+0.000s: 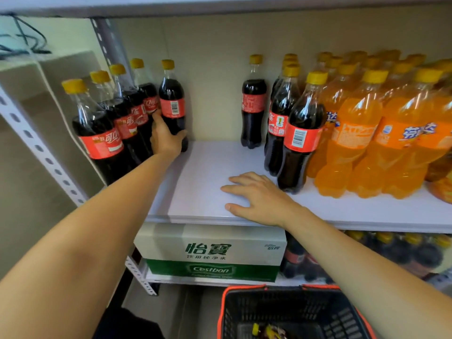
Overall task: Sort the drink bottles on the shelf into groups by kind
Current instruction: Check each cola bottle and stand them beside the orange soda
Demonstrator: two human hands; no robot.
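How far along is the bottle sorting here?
Done: a cola row stands at the shelf's left, orange sodas at the right. In hand: the left hand grips a cola bottle beside that row; the right hand rests flat on the shelf. Left: one lone cola and several colas against the orange sodas.

- Between the left grip (166, 138) and the right grip (256, 199) the shelf (208, 167) lies bare, an open lane running back to the rear wall (215, 69).
- Left of the left grip, a cola row (115, 123) stands packed bottle against bottle; its fingers wrap the end cola bottle (172, 106).
- Beyond the right grip, a lone cola bottle (253, 111) stands near the rear wall, with gaps on both sides.
- Right of the right grip, a cola cluster (298, 133) and then orange soda bottles (362, 133) block the way.
- Above both grips, the upper shelf board (220, 6) limits headroom.
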